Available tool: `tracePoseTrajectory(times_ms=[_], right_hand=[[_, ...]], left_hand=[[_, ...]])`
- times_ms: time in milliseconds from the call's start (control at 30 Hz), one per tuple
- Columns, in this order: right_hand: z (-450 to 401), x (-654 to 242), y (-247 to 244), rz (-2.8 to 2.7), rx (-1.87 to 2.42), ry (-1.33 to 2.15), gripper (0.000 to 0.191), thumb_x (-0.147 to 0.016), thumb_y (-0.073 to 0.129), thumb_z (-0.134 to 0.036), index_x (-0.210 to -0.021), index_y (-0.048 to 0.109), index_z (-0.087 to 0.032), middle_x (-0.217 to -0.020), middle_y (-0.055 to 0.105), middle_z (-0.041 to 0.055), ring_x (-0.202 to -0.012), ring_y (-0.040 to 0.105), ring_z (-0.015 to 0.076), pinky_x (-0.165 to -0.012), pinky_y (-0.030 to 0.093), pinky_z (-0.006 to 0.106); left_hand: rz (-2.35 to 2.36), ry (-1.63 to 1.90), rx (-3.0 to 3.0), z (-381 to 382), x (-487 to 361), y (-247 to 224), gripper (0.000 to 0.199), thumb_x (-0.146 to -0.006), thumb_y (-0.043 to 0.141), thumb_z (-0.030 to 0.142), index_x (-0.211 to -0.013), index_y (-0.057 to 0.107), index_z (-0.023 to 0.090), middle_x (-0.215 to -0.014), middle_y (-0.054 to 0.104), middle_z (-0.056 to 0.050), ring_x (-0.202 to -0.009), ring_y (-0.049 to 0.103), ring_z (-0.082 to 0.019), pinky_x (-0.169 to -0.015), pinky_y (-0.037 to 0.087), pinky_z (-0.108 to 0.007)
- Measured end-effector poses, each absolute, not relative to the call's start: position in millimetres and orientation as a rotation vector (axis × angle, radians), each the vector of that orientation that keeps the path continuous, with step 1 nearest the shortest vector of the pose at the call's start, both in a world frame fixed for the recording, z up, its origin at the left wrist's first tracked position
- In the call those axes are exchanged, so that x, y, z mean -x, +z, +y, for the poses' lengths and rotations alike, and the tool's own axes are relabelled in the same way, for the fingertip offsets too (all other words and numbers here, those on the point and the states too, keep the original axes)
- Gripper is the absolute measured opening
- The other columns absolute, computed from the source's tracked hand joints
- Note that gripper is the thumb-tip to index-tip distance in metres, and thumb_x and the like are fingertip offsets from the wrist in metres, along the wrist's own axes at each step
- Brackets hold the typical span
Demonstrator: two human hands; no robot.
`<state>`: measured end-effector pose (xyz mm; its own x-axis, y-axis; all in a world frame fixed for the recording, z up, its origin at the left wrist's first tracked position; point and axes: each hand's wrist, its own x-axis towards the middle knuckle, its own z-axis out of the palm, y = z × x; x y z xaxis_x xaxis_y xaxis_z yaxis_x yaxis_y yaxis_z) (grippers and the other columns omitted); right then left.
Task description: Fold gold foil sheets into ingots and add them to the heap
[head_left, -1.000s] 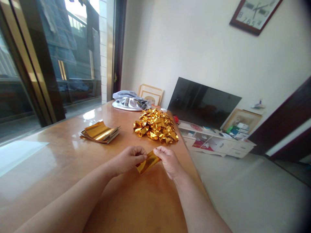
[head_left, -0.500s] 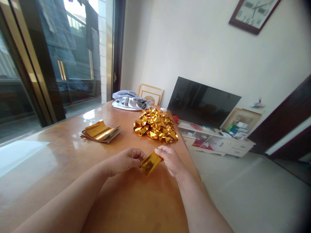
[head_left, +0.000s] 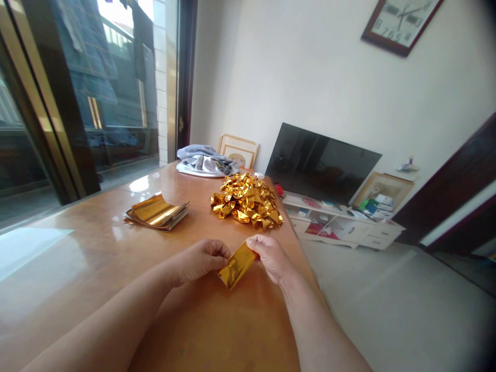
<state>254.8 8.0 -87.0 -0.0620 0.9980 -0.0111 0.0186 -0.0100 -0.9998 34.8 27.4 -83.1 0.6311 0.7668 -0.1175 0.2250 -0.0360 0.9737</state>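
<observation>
A narrow strip of gold foil [head_left: 237,265] is held over the wooden table [head_left: 77,248], tilted with its lower end to the left. My right hand [head_left: 269,257] pinches its upper end between thumb and fingers. My left hand [head_left: 200,260] has curled fingers against the strip's upper edge, and they seem to grip it. Farther away lies a heap of crumpled, folded gold foil pieces [head_left: 247,201]. To its left sits a stack of flat gold foil sheets [head_left: 157,213], its top corner curling up. Neither hand touches the heap or the stack.
A grey folded cloth [head_left: 205,165] lies at the table's far end. The table's right edge drops to a tiled floor [head_left: 387,310]. Beyond stand a black TV [head_left: 321,163] and a low white cabinet [head_left: 344,227]. A glass door [head_left: 108,88] lines the left.
The foil strip has tilted further, its lower end swinging down and left, and it looks more creased. Both hands stay close together around it. The view has shifted slightly.
</observation>
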Motion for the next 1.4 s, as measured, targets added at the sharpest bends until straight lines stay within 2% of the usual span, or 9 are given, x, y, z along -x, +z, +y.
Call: tracePoseTrajectory(times_ms=[167, 267, 367, 700, 933, 1100, 1400], right_hand=[[9, -256, -90, -1.307, 1.248, 1.234, 0.033, -0.075, 0.072, -0.048, -0.073, 0.062, -0.016, -0.063, 0.053, -0.0034, -0.060, 0.041, 0.0112, -0.058, 0.030, 0.026], [9, -256, -91, -1.287, 1.272, 1.241, 0.034, -0.073, 0.073, -0.049, -0.072, 0.062, -0.017, -0.062, 0.054, -0.0032, -0.058, 0.042, 0.0110, -0.056, 0.029, 0.025], [9, -256, -91, -1.269, 1.282, 1.255, 0.034, -0.072, 0.073, -0.049, -0.072, 0.061, -0.017, -0.061, 0.055, -0.0031, -0.057, 0.043, 0.0111, -0.056, 0.030, 0.025], [11, -257, -95, -1.225, 1.306, 1.253, 0.033, -0.073, 0.071, -0.049, -0.076, 0.063, -0.017, -0.067, 0.058, -0.0020, -0.059, 0.046, 0.0116, -0.056, 0.032, 0.025], [13, -259, -98, -1.224, 1.337, 1.212, 0.030, -0.074, 0.070, -0.045, -0.072, 0.061, -0.017, -0.064, 0.054, -0.0027, -0.058, 0.043, 0.0112, -0.055, 0.030, 0.025], [14, -258, -101, -1.264, 1.387, 1.152, 0.029, -0.075, 0.068, -0.045, -0.073, 0.062, -0.017, -0.063, 0.054, -0.0034, -0.058, 0.042, 0.0109, -0.057, 0.031, 0.025], [14, -256, -104, -1.438, 1.465, 0.949, 0.026, -0.082, 0.060, -0.041, -0.073, 0.064, -0.017, -0.069, 0.061, -0.0009, -0.066, 0.051, 0.0144, -0.062, 0.038, 0.026]], left_hand=[[0.864, 0.556, -1.615, 24, -37, -80, 0.029, -0.078, 0.069, 0.039, -0.092, 0.059, 0.017, -0.077, 0.065, 0.000, -0.067, 0.056, -0.014, -0.060, 0.039, -0.024], [0.846, 0.562, -1.637, 25, -37, -81, 0.033, -0.081, 0.066, 0.047, -0.092, 0.056, 0.018, -0.078, 0.063, 0.001, -0.066, 0.053, -0.013, -0.058, 0.036, -0.024], [0.846, 0.579, -1.658, 25, -37, -83, 0.040, -0.080, 0.068, 0.052, -0.096, 0.053, 0.019, -0.079, 0.062, 0.001, -0.069, 0.055, -0.014, -0.059, 0.037, -0.023], [0.837, 0.459, -1.720, 18, -39, -81, 0.046, -0.073, 0.068, 0.030, -0.112, 0.046, 0.021, -0.088, 0.063, 0.002, -0.080, 0.060, -0.018, -0.068, 0.044, -0.028], [0.962, 0.492, -1.798, 25, -38, -87, 0.033, -0.077, 0.054, 0.026, -0.109, 0.050, 0.021, -0.085, 0.064, 0.001, -0.074, 0.059, -0.017, -0.065, 0.042, -0.027], [1.148, 0.480, -1.995, 27, -39, -88, 0.029, -0.075, 0.055, 0.024, -0.103, 0.056, 0.023, -0.085, 0.069, 0.000, -0.078, 0.062, -0.020, -0.066, 0.041, -0.027], [1.279, 0.419, -2.081, 28, -41, -93, 0.033, -0.073, 0.054, 0.021, -0.105, 0.055, 0.025, -0.083, 0.072, 0.003, -0.077, 0.064, -0.020, -0.062, 0.038, -0.027]])
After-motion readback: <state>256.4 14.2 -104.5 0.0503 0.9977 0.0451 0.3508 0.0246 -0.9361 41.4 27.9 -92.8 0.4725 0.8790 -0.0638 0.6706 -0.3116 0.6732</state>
